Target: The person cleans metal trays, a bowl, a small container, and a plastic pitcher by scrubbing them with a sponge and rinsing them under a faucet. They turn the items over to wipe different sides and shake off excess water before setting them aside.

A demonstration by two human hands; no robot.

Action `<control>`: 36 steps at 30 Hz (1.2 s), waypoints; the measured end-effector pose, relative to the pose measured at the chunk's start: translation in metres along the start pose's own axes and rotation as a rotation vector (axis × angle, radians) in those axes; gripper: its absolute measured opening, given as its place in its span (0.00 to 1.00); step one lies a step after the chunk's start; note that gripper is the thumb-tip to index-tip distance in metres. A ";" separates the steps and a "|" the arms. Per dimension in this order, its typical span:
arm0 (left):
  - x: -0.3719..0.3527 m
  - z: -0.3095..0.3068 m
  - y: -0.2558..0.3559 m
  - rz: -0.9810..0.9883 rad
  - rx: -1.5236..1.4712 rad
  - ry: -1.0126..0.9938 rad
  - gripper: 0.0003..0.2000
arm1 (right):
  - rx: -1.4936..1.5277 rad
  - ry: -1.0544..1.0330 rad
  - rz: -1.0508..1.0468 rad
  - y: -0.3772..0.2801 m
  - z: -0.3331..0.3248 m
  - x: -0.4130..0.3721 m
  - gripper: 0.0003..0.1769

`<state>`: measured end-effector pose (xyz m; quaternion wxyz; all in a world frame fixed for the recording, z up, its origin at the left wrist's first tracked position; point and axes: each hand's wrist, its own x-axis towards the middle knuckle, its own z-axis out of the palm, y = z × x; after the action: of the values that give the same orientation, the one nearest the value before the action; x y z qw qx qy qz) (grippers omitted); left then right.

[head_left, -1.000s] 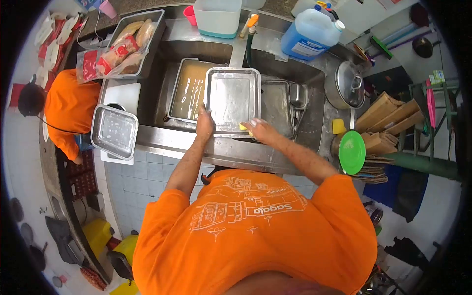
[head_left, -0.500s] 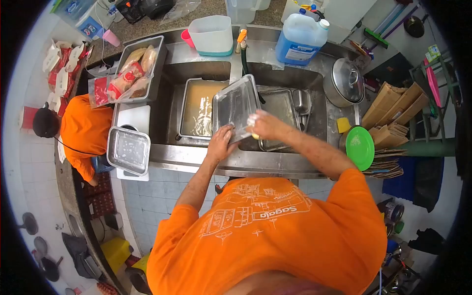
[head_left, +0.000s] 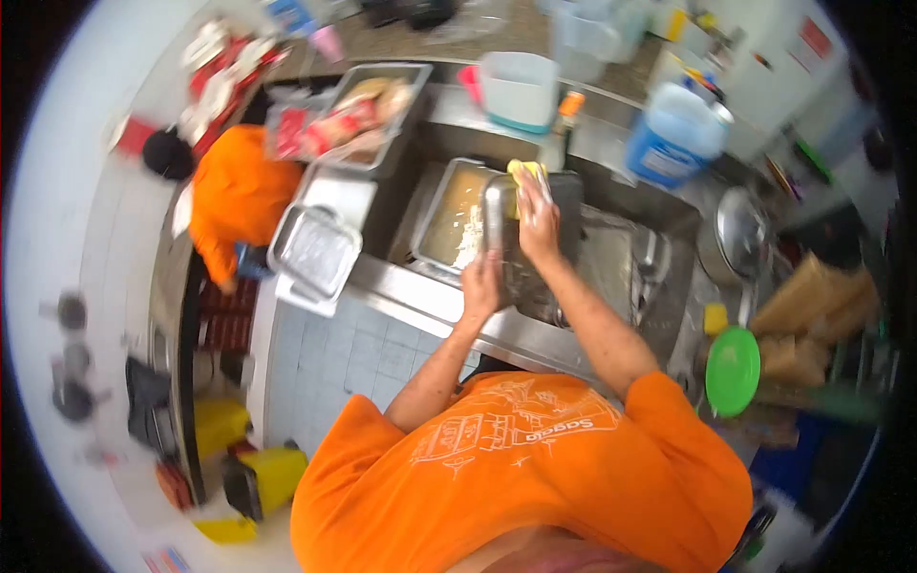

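Observation:
Over the double sink, a metal tray [head_left: 549,253] is held up on its side. My left hand [head_left: 481,285] grips its lower left edge, fingers closed on it. My right hand [head_left: 538,215] presses a yellow sponge [head_left: 525,172] against the tray's upper part. Behind and left of it, a rectangular tray of cloudy liquid [head_left: 451,220] lies in the left basin. Another wet tray [head_left: 606,263] rests in the right basin, with a small metal container [head_left: 652,250] beside it. The frame is somewhat blurred.
Packaged food fills a metal tub [head_left: 420,81] at the upper left. An empty tray [head_left: 316,253] sits below it. A blue jug [head_left: 673,138], a lidded pot [head_left: 734,234] and a green lid [head_left: 734,371] stand right. A person in orange [head_left: 241,186] is at far left.
The view has turned and shifted, so the sink appears farther right. The held tray has been turned over, showing its outer side, and my right hand with the sponge has moved to its upper part.

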<state>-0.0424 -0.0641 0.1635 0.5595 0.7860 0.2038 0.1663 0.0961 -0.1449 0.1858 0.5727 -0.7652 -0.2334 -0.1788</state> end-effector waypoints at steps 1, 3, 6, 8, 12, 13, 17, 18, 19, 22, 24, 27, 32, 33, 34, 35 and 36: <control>-0.005 0.003 0.004 -0.017 -0.029 0.012 0.13 | 0.003 -0.086 -0.019 -0.021 0.005 -0.016 0.16; -0.004 0.010 -0.015 0.339 -0.042 0.143 0.12 | 0.060 -0.216 -0.100 -0.057 0.002 -0.043 0.15; -0.015 -0.003 0.016 0.313 -0.058 0.069 0.16 | -0.017 -0.129 -0.189 -0.013 -0.031 -0.056 0.15; -0.028 0.002 0.023 0.154 -0.058 -0.050 0.16 | 0.172 0.033 0.009 0.055 -0.045 -0.049 0.18; -0.067 0.031 0.047 0.354 -0.105 0.145 0.17 | 0.049 0.043 0.358 0.127 -0.071 -0.031 0.20; -0.077 0.036 0.060 0.274 -0.099 0.171 0.18 | 0.103 -0.010 0.345 0.118 -0.079 -0.033 0.20; -0.096 0.057 0.063 0.159 -0.106 0.323 0.19 | 0.399 0.032 0.385 0.108 -0.049 -0.047 0.15; -0.097 0.061 0.060 0.182 -0.095 0.360 0.19 | 0.473 0.053 0.349 0.126 -0.031 -0.049 0.14; -0.097 0.065 0.055 0.203 -0.078 0.388 0.19 | 0.488 0.027 0.346 0.122 -0.023 -0.051 0.14; -0.092 0.056 0.044 0.248 -0.071 0.449 0.19 | 0.353 -0.140 0.269 0.091 -0.006 -0.042 0.15; -0.103 0.044 0.052 0.207 -0.022 0.421 0.19 | 0.271 -0.214 0.180 0.081 -0.008 -0.023 0.15; -0.124 0.029 0.082 0.148 0.060 0.308 0.19 | 0.154 -0.279 -0.019 0.082 -0.014 0.008 0.17; -0.091 0.036 0.056 0.192 0.121 0.271 0.21 | 0.409 -0.281 -0.422 -0.060 -0.066 -0.055 0.21; -0.094 0.034 0.061 0.225 0.100 0.279 0.22 | 0.379 -0.292 -0.551 -0.063 -0.073 -0.062 0.21; -0.097 0.030 0.066 0.258 0.081 0.287 0.23 | 0.349 -0.299 -0.678 -0.062 -0.076 -0.066 0.22; -0.102 0.025 0.070 0.289 0.067 0.293 0.23 | 0.384 -0.328 -0.665 -0.038 -0.076 -0.064 0.22; -0.104 0.026 0.072 0.273 0.065 0.301 0.23 | 0.317 -0.378 -0.396 -0.011 -0.072 -0.056 0.22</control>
<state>-0.1101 -0.1586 0.2198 0.4694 0.7901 0.1818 0.3496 0.0434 -0.2202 0.1842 0.5855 -0.6257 -0.5050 -0.1030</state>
